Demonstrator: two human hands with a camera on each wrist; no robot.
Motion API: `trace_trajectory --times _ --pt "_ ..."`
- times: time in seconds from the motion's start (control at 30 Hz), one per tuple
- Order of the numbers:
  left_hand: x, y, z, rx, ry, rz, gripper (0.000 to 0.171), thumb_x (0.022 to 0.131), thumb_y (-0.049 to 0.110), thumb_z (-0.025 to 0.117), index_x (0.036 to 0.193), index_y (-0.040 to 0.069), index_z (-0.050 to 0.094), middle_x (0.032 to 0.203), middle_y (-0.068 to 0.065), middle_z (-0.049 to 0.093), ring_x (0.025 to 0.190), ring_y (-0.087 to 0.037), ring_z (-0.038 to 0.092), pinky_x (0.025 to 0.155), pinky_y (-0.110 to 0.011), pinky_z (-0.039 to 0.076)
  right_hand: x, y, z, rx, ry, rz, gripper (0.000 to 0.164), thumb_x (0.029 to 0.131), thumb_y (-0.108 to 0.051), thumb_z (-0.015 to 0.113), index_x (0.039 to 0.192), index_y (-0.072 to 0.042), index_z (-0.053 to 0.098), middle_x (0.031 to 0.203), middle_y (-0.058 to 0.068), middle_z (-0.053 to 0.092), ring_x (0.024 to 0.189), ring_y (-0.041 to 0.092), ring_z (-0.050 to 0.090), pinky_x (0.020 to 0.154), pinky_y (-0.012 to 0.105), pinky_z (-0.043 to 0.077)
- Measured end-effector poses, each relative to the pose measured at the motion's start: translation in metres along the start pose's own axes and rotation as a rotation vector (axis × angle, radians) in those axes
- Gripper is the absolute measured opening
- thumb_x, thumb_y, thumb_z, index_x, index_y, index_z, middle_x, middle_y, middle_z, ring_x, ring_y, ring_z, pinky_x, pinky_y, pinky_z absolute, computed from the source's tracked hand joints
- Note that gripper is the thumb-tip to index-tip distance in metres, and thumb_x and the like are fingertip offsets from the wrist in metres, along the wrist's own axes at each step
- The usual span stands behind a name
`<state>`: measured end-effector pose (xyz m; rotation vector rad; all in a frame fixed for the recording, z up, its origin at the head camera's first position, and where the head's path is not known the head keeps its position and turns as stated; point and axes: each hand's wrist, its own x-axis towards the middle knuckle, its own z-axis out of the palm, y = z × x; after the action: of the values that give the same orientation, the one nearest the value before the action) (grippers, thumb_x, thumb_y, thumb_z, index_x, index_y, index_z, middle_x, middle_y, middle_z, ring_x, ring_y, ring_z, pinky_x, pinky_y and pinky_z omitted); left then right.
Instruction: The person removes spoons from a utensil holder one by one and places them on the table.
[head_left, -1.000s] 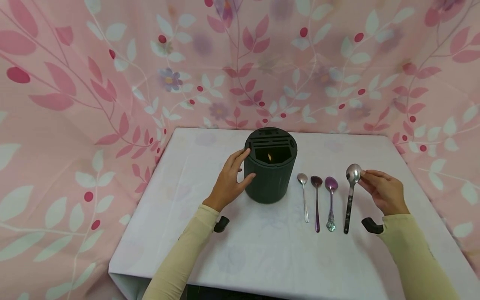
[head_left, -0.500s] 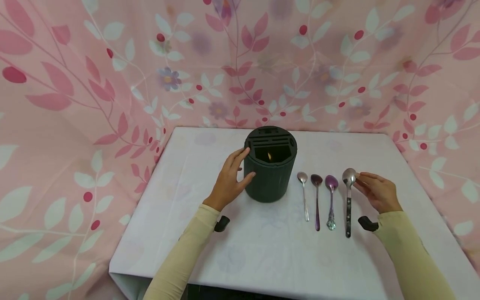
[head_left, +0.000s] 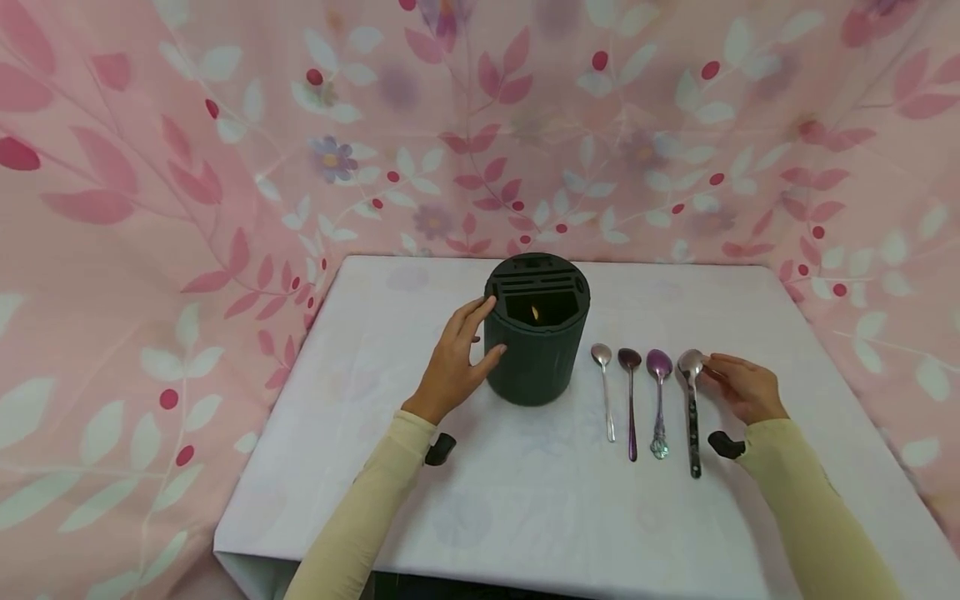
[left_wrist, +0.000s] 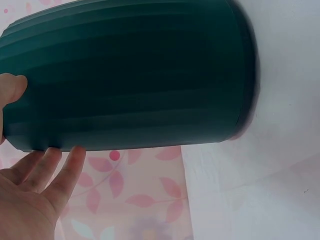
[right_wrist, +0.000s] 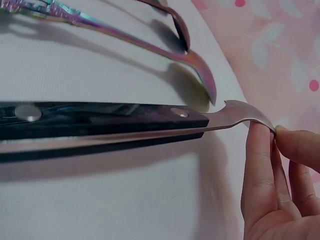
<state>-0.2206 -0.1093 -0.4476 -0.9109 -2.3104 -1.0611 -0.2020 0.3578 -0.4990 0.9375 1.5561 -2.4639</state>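
A dark green cylindrical utensil holder (head_left: 530, 367) with a slotted top stands on the table. My left hand (head_left: 456, 354) rests against its left side, fingers fairly straight and spread; in the left wrist view the thumb and fingertips touch its ribbed wall (left_wrist: 135, 80). At the right, my right hand (head_left: 745, 387) pinches the bowl rim of a silver spoon with a black riveted handle (head_left: 692, 425). The right wrist view shows thumb and fingers on the bowl's edge (right_wrist: 252, 112). This spoon lies at the right end of a row, bowl pointing away from me.
Left of that spoon lie a purple spoon with an ornate handle (head_left: 659, 400), a dark spoon (head_left: 631, 400) and a small silver spoon (head_left: 603, 387). A white cloth covers the table (head_left: 480, 508). Pink floral fabric (head_left: 397, 133) hangs behind and at the sides.
My right hand has moved left and toward me with the black-handled spoon, bringing it down beside the purple one. The left hand stays on the utensil holder.
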Motion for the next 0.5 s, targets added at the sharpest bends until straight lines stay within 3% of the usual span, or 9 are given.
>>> trace_trajectory --times 0.2,0.5 --pt "-0.003 -0.004 0.001 0.004 -0.008 -0.017 0.078 0.090 0.022 0.072 0.155 0.017 0.028 0.151 -0.007 0.034 0.134 -0.017 0.038 0.092 -0.030 0.051 0.006 0.006 0.000 -0.098 0.051 0.029 0.033 0.084 -0.002 0.075 0.115 -0.009 0.067 0.082 -0.004 0.072 0.082 0.011 0.070 0.079 0.026 0.056" --pt "0.000 -0.005 0.004 -0.007 -0.012 -0.015 0.079 0.090 0.022 0.072 0.155 0.018 0.027 0.151 -0.007 0.034 0.134 -0.017 0.038 0.092 -0.031 0.052 0.013 0.011 -0.006 -0.155 0.124 0.052 0.022 0.083 -0.005 0.077 0.099 -0.015 0.067 0.078 -0.005 0.070 0.078 0.010 0.070 0.078 0.027 0.056"
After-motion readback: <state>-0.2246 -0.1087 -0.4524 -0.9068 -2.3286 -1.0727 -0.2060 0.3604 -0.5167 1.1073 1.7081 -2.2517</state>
